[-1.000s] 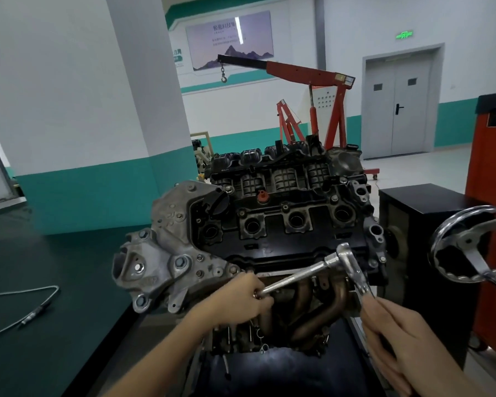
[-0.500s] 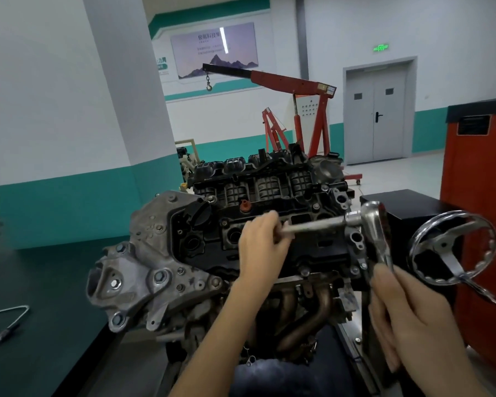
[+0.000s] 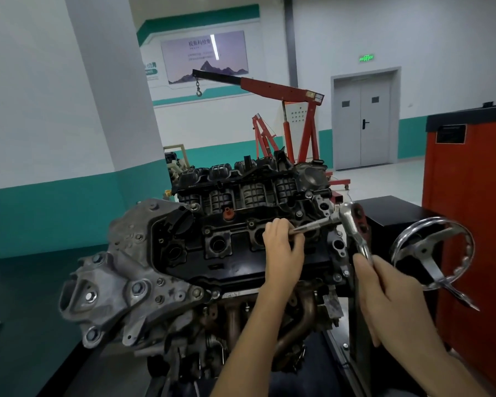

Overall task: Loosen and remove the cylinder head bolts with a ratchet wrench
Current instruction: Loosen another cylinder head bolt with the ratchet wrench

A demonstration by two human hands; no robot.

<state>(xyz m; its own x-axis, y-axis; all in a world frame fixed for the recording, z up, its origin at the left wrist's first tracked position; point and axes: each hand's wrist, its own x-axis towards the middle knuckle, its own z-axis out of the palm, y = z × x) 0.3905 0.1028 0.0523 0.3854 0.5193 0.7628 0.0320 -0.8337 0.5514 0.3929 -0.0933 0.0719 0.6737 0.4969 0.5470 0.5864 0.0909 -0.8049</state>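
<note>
Aligning tool, as judged | head view | left hand [image 3: 282, 247] pinched the far tip of extension bar [image 3: 315, 224] over black valve cover [image 3: 235, 262], bolt hidden beneath that hand | bar axis ran right, slightly up, to ratchet wrench [image 3: 352, 217] | right hand [image 3: 390, 293] gripped its handle, below-right | left hand nearer bolt

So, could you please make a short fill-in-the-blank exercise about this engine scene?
The right hand holds the ratchet wrench by its ___.
The left hand grips the extension bar on top of the ___.
The crane in the background is painted ___.
The chrome handwheel is on the person's ___ side.
Missing words: handle; engine; red; right.
</note>
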